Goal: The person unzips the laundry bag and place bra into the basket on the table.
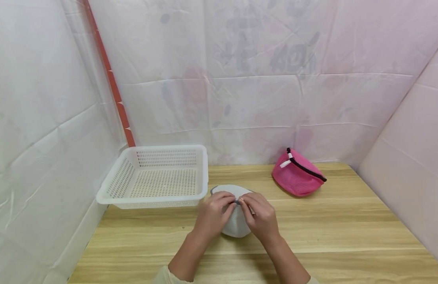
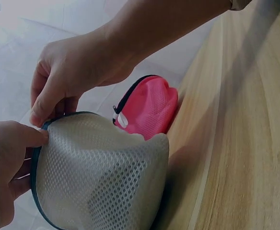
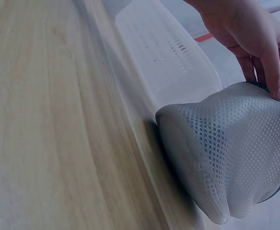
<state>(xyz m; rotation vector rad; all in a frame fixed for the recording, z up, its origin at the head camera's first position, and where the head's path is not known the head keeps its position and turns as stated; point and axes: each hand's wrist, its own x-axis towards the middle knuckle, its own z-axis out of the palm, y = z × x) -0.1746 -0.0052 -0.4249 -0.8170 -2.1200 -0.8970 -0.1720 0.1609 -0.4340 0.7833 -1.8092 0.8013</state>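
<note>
A white mesh laundry bag [image 1: 236, 225] with a dark zipper edge stands on the wooden table in front of the person. The left hand [image 1: 214, 211] pinches the zipper edge at its middle. Right beside it, the right hand [image 1: 260, 213] pinches the same edge, fingertips almost meeting the left ones. In the left wrist view the mesh bag [image 2: 97, 172] bulges below both hands, its honeycomb weave plain to see. The right wrist view shows the left hand [image 3: 255, 36] with its thumb on the zipper edge. The zipper pull is hidden by the fingers.
A white plastic basket [image 1: 204, 173] with slotted walls stands at the back left of the table [image 1: 332, 244]. At the back right sits a pink mesh bag [image 1: 298, 179] with a black zipper and a white tab. Pale sheeting [image 1: 254, 102] hangs behind and at both sides.
</note>
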